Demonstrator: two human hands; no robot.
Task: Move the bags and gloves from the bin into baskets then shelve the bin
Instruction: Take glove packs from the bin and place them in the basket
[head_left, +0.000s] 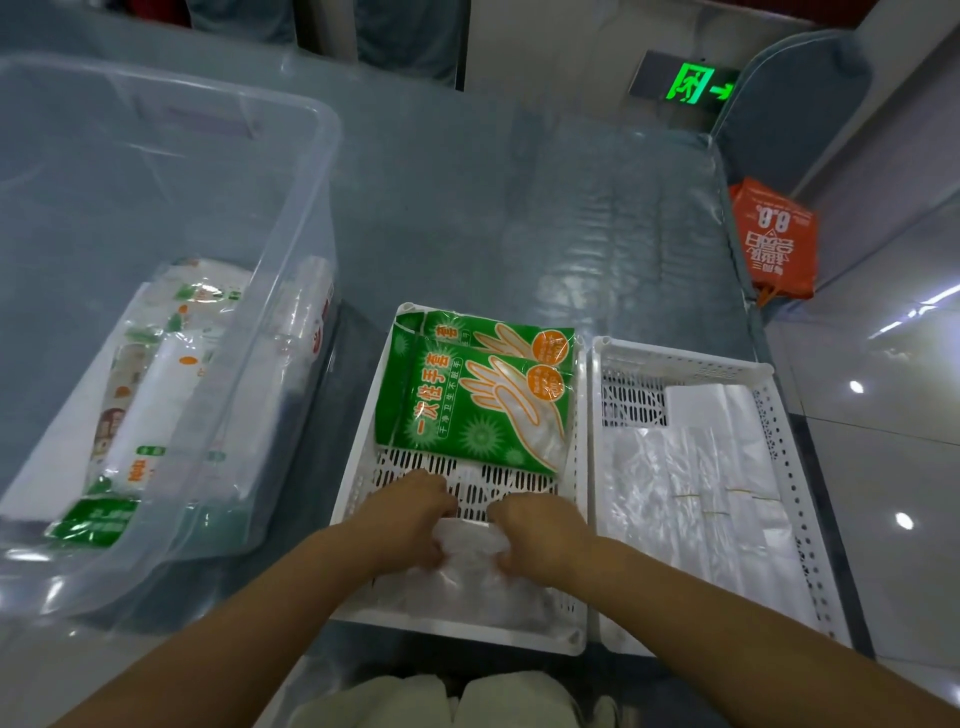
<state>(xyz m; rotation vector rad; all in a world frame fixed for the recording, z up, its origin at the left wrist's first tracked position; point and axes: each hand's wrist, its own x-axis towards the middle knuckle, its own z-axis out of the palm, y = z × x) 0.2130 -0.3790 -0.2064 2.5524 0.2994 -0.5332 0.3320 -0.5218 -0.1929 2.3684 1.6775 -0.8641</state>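
Observation:
A clear plastic bin (291, 218) stands at the left with several packs of bags (156, 395) lying inside. Two white slotted baskets sit side by side in front of me. The middle basket (358, 467) holds two green glove packs (478, 400) at its far end. At its near end my left hand (410, 514) and my right hand (540, 535) both grip a clear pack of gloves (472, 566), fingers curled over its far edge. The right basket (779, 431) holds white plastic bags (701, 483).
The baskets and bin rest on a grey surface covered with clear plastic film (571, 218). An orange bag (774, 239) lies past its right edge on the tiled floor. A green exit sign (696, 83) glows at the back. My knees (447, 701) show at the bottom.

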